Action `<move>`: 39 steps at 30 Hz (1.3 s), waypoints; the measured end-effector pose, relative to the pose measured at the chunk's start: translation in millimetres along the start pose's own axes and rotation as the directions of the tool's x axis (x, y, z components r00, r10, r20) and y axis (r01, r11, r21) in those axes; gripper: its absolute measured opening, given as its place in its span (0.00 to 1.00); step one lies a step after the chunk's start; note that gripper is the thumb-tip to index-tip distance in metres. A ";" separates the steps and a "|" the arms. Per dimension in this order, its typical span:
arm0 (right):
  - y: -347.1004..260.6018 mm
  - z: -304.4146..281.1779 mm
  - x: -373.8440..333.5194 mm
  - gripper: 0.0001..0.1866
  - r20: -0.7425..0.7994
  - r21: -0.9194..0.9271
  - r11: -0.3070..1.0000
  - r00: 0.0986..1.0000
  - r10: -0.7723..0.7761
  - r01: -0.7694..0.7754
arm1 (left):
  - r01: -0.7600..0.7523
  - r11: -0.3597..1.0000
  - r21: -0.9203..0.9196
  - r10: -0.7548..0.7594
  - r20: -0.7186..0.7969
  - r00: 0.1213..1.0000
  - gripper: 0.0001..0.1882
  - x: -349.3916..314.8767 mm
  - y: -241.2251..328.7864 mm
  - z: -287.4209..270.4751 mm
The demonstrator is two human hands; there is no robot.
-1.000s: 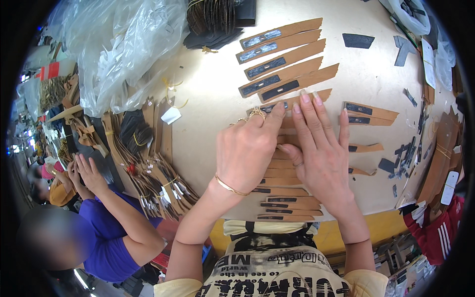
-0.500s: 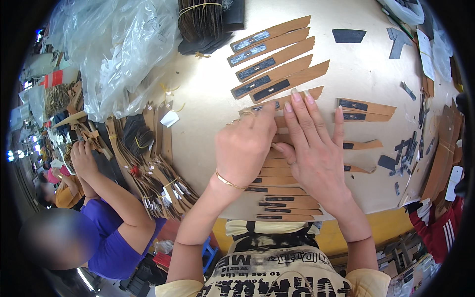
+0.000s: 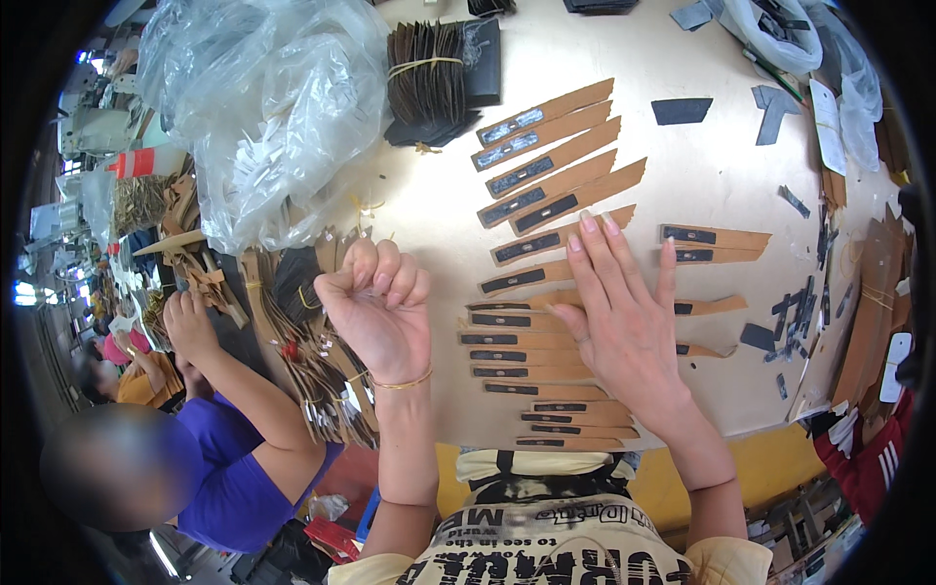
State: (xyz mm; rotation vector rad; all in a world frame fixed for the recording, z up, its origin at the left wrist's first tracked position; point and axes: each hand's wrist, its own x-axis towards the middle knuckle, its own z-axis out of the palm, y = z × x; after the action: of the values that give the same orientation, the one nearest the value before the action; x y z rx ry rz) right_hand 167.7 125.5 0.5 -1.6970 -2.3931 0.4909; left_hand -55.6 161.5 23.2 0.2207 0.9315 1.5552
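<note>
Several brown leather-like strips (image 3: 561,133), each with a black patch that has a small slot at one end, lie in a slanting column on the table. My right hand (image 3: 624,297) lies flat across the middle strips, fingers spread, covering their right ends. Left of the column, above the table, my left hand (image 3: 382,307) is raised with its palm turned up and fingers curled in. Anything pinched between its thumb and fingertips is hidden. A brown strip with a black patch (image 3: 526,279) lies beside my right fingers, fully patched like its neighbours.
A clear plastic bag (image 3: 268,117) and a banded stack of dark pieces (image 3: 426,73) are at the back left. Bundled strips (image 3: 331,361) lie beside a co-worker in a purple shirt (image 3: 229,468). Black scraps (image 3: 799,312) lie at right, near a white bag (image 3: 775,34).
My left hand has lifted off the strips, moved left and turned palm up. My right hand stays on the strips. The view has shifted slightly, and more strips are uncovered.
</note>
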 end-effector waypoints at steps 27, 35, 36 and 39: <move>35.3 -3.2 91.4 0.30 -0.112 -0.083 0.990 0.986 -0.120 0.111 | -0.548 -0.577 0.606 0.015 0.678 0.735 0.13 58.6 -63.3 45.8; 34.7 -1.6 91.1 0.29 -0.167 -0.081 0.991 0.979 -0.117 0.105 | -0.530 -0.677 0.511 -0.033 0.698 0.715 0.16 58.1 -69.8 45.8; 34.7 -1.4 91.3 0.29 -0.171 -0.087 0.990 0.978 -0.120 0.107 | -0.531 -0.695 0.486 -0.047 0.706 0.707 0.16 59.1 -69.9 46.2; 34.3 -0.7 92.2 0.29 -0.154 -0.111 0.988 0.981 -0.120 0.104 | -0.567 -0.577 0.588 0.022 0.705 0.709 0.13 63.7 -67.1 46.3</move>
State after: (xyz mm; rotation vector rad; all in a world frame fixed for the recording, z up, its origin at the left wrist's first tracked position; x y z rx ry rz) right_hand 166.9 222.4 -16.0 -1.5633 -2.4170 0.2093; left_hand 8.3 233.7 -14.0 2.4580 1.8324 0.4733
